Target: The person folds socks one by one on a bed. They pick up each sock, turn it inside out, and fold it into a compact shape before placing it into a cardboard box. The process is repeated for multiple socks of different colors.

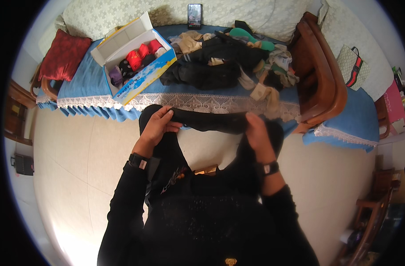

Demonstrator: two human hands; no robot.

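Observation:
A long black piece of fabric, seemingly a sock or stocking (210, 121), is stretched level above my knees. My left hand (158, 124) pinches one end between thumb and fingers. At the other end my right hand (256, 133), slightly blurred, grips the cloth. Beyond my hands, on a blue sofa cover (86, 78) with lace trim, lies a loose heap of socks and dark clothing (219, 66). Left of the heap, an open cardboard box (144, 79) holds several rolled items, among them a red bundle (136, 58) and a purple one (115, 76).
A phone (194, 16) leans against the patterned sofa back. At the left end is a red cushion (65, 55). A wooden armrest (318, 66) bounds the heap on the right, with a patterned pouch (353, 67) beyond it. Wooden furniture (372, 209) stands at lower right.

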